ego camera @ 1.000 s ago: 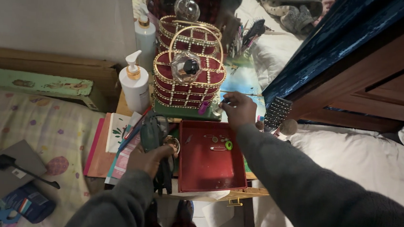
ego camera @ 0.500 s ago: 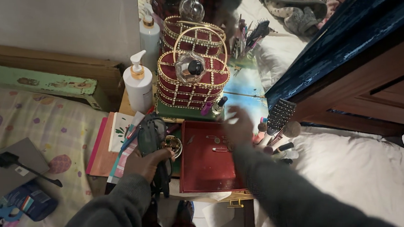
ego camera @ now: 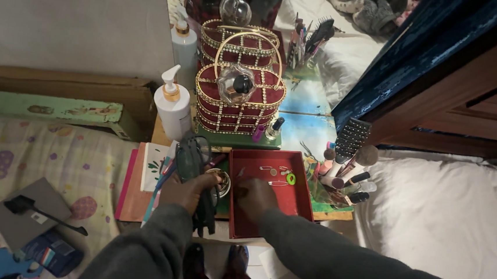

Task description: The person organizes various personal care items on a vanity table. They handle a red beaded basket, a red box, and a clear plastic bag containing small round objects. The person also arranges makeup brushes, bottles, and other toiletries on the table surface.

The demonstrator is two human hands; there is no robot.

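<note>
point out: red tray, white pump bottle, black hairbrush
red tray (ego camera: 296,204), head view, bare floor of the tray.
white pump bottle (ego camera: 173,110), head view, its body.
black hairbrush (ego camera: 352,138), head view, bristle pad.

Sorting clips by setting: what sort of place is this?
Probably a bedroom dressing table: a mirror behind a red and gold vanity basket, makeup brushes, and white bedding alongside.

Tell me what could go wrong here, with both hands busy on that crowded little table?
The right hand is down in the red tray among safety pins; one might prick a finger if it is open. The tray juts over the table's front edge, so pressing on it could tip it. The left hand holds a dark bundle close to the white pump bottle, which a swing could knock over.
</note>
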